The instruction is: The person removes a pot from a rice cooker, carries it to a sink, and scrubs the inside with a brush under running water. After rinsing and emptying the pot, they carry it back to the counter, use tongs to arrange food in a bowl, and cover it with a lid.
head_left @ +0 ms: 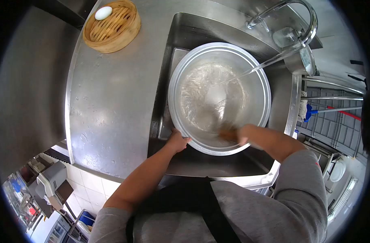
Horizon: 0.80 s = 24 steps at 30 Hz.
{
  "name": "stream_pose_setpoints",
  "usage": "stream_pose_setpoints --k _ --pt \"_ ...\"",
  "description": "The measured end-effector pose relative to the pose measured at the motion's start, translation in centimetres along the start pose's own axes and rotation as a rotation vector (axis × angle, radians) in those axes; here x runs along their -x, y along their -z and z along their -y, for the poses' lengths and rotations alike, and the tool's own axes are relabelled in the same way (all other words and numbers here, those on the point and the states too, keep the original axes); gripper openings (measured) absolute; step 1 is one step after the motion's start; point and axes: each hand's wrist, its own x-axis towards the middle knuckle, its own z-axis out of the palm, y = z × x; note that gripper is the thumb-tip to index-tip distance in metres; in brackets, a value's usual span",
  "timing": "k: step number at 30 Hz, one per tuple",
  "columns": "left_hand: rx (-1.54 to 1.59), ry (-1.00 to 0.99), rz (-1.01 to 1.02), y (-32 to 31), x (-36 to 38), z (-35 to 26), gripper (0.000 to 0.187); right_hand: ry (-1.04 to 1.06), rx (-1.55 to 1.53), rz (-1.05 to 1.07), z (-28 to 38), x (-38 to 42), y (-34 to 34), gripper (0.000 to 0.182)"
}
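Down in the steel sink (233,165) sits our big round bowl (258,103), made of shiny, smooth metal with a wide ringed rim. We see clear water (201,89) inside it, all wavy and bright. Our right hand (246,134) is closed around a brown scrubbing tool (228,134), which dips over the near side of the bowl. The tool is blurry, so we cannot tell its true shape. Our left hand (177,141) touches the rim at the near left, with its thumb sticking out. We cannot tell how far its other fingers curl, as the hand hides them.

A curvy silver tap (312,20) bends over the sink's far right corner, and its thin stream (254,69) drops into the bowl. Near it we spot a metal cup (308,62). To our left is a flat steel counter (112,101) with wet drops on it. At its far end sits a round wooden basket (130,34) with crisscross strips, and a smooth white egg-shaped thing (103,13) rests on top. Our black apron (181,198) covers part of the sink's front edge.
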Motion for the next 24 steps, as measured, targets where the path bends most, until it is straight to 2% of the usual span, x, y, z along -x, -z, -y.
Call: stream_pose_setpoints --k 1,2,3,4,5,6,7,9,10,12,13,14,16,17,19,20,21,22,23,24 --pt "-0.027 0.006 -0.004 -0.2 0.0 0.1 0.074 0.09 -0.074 0.101 7.2 3.4 1.8 0.044" --pt "-0.03 -0.001 -0.006 -0.2 0.2 -0.3 0.074 0.135 -0.375 -0.083 10.5 5.5 4.0 0.048" --pt "-0.013 -0.002 -0.005 -0.1 0.6 -0.6 0.072 0.309 -1.064 -0.061 12.7 6.0 6.0 0.046" --pt "0.006 -0.003 -0.006 0.0 0.8 -0.8 0.07 0.422 -1.348 -0.046 13.7 6.6 9.5 0.038" --pt "0.007 0.0 -0.012 0.1 0.7 -0.8 0.07 0.593 -1.47 -0.245 12.6 5.0 12.2 0.029" --pt "-0.001 0.007 -0.005 0.1 0.7 -0.7 0.067 0.626 -1.728 -0.389 11.1 4.6 14.5 0.028" --pt "-0.01 0.011 0.002 0.1 0.7 -0.7 0.065 0.586 -1.921 -0.573 9.4 5.5 16.2 0.031" --pt "-0.012 0.023 0.029 0.3 0.8 -0.9 0.071 0.494 -2.322 -1.061 3.6 -0.5 17.8 0.033" --pt "-0.008 0.035 0.061 0.4 0.9 -1.0 0.077 0.499 -2.323 -1.059 2.3 -3.4 16.8 0.033" --pt "-0.019 0.051 0.05 0.2 0.6 -0.6 0.076 -0.036 -1.737 -1.468 1.1 -7.3 14.9 0.046" --pt "-0.029 0.062 0.04 0.1 0.3 -0.5 0.075 -0.328 -1.152 -0.979 4.6 -1.7 14.8 0.076" --pt "-0.022 0.06 0.038 0.0 -0.1 -0.4 0.075 -0.382 -0.788 -0.903 8.7 1.0 14.0 0.081" --pt "-0.012 0.007 0.041 0.0 -0.3 0.4 0.075 -0.204 -0.389 -0.76 14.2 3.6 11.3 0.087" --pt "-0.013 0.017 0.038 -0.1 -0.2 0.5 0.075 -0.128 -0.298 -0.653 16.2 6.8 10.8 0.087" --pt "-0.03 -0.017 -0.011 -0.2 -0.2 0.3 0.069 -0.225 -0.216 -0.771 12.8 1.3 11.1 0.084" --pt "-0.027 -0.017 -0.016 0.0 0.0 -0.1 0.069 -0.362 -0.225 -0.844 11.1 1.6 13.0 0.077" --pt "-0.058 -0.022 -0.02 0.1 0.5 -0.4 0.074 -0.369 -0.405 -0.876 7.8 0.5 15.4 0.072" --pt "-0.087 -0.023 -0.019 0.0 0.7 -0.4 0.078 -0.537 -0.476 -0.937 6.1 1.9 17.8 0.067" --pt "-0.083 -0.014 -0.015 0.0 0.2 0.1 0.078 -0.716 -0.464 -0.916 4.5 3.0 18.5 0.061" --pt "-0.061 -0.045 0.025 0.1 -0.5 1.0 0.083 -0.795 -0.42 -0.64 2.0 3.0 18.9 0.056"
